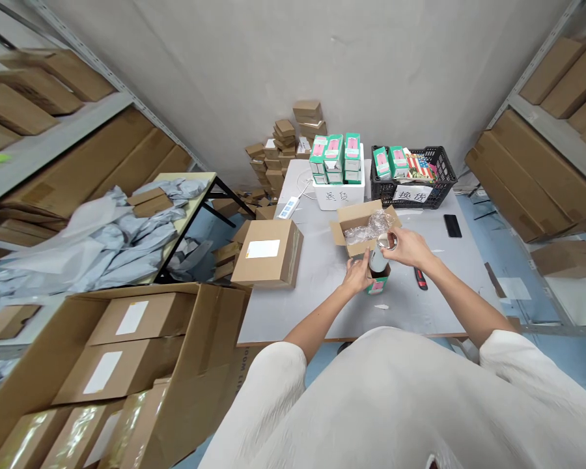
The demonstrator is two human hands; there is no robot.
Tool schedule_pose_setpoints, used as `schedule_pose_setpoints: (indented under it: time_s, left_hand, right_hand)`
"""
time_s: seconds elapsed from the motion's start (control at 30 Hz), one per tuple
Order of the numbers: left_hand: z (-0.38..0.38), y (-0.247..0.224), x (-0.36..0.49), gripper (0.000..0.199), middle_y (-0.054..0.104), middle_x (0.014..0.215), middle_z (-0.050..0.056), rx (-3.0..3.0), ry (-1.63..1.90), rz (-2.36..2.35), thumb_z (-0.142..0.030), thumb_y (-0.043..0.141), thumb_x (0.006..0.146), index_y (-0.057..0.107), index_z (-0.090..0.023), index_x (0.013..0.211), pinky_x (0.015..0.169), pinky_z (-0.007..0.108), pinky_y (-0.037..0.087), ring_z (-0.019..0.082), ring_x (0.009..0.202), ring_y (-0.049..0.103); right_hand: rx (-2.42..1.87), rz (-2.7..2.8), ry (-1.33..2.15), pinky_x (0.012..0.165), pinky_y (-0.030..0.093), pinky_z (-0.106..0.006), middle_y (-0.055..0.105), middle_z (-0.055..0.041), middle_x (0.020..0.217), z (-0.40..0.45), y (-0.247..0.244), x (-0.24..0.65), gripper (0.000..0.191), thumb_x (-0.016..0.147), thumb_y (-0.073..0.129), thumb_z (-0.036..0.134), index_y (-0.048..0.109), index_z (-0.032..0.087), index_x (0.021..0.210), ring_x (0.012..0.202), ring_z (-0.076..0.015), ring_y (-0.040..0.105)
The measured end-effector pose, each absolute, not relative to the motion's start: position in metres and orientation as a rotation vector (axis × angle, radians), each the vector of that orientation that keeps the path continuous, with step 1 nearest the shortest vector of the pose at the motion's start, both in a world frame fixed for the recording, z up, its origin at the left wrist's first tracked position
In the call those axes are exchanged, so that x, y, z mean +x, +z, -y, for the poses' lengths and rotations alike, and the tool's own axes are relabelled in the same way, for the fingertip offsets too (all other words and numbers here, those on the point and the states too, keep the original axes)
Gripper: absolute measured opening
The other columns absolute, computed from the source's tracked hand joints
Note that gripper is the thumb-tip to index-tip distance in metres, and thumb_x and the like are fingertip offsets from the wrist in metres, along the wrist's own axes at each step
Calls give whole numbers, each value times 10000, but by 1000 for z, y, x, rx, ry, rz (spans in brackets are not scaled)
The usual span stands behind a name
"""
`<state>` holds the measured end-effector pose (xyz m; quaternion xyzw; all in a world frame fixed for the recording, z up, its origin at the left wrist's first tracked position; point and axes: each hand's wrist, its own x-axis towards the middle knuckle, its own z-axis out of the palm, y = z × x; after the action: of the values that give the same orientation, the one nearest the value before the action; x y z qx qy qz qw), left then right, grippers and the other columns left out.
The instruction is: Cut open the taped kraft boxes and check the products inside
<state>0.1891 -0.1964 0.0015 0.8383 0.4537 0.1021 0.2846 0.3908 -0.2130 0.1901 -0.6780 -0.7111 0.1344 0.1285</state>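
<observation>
A white bottle (pixel 378 262) with a silvery top stands partly inside a small green box (pixel 377 286) near the table's front. My right hand (pixel 406 247) has its fingers closed round the bottle's top. At the left side, my left hand (pixel 356 276) grips the green box, its fingertips beside the bottle. Just behind them is an open cardboard box (pixel 359 249) with clear bubble wrap (pixel 368 231) inside. A red and black cutter (pixel 420 279) lies to the right, below my right forearm.
A closed carton (pixel 268 254) sits on the table's left. Behind stand a white bin (pixel 339 195) of green boxes and a black crate (pixel 413 195). A phone (pixel 452 226) lies right, a power strip (pixel 289 207) left. A large carton (pixel 215 326) of boxes stands at front left; shelves flank both sides.
</observation>
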Motion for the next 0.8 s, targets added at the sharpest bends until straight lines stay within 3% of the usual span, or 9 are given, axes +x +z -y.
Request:
schedule_pose_setpoints:
  time_s: [0.13,0.3,0.4,0.5,0.63,0.7,0.8]
  left_hand:
    - [204,1,184,1410,751,1355,134,2231,250,-1184,-344,924,771,-39,-242,1795,1277,568,229,364,1403,623]
    - [210,9,175,1436,656,1499,144,2225,163,-1244,-473,938,752,-39,-338,1796,1192,559,332,403,1430,570]
    - [210,15,170,1380,619,1542,167,2223,139,-1260,-529,923,771,28,-325,1801,1196,577,326,422,1453,539]
    - [206,23,169,1235,566,1605,184,2197,181,-1262,-572,873,831,147,-297,1792,1231,596,299,430,1501,495]
    - [190,39,178,876,501,1682,149,2148,429,-1253,-549,778,944,404,-308,1698,1252,559,330,401,1564,440]
    - [180,50,185,751,532,1659,127,2112,570,-1210,-514,782,956,509,-308,1625,1240,527,375,376,1548,466]
    - [166,64,196,746,645,1522,130,2022,703,-1213,-497,874,877,606,-271,1536,1192,505,452,375,1426,578]
  right_hand:
    - [-2006,2004,416,708,421,-330,763,-42,889,208,194,399,233,827,756,440,672,270,964,842,-281,690]
    - [-2067,1934,449,710,402,-320,765,-38,898,205,189,409,260,813,749,469,667,272,962,841,-274,676]
    - [-2070,1913,462,708,399,-317,762,-38,887,203,187,410,257,813,745,483,664,274,939,835,-271,670]
    - [-2040,1905,457,704,401,-314,762,-38,889,201,188,409,255,820,741,496,666,277,925,838,-271,670]
    - [-1971,1879,430,715,414,-316,760,-38,880,194,190,406,257,834,739,512,690,277,926,845,-269,673]
    - [-1926,1849,441,736,435,-319,765,-35,893,188,191,405,269,847,734,528,716,276,938,861,-263,675]
    - [-1857,1776,502,784,478,-331,778,-33,927,177,187,406,337,869,723,577,763,263,985,876,-247,673]
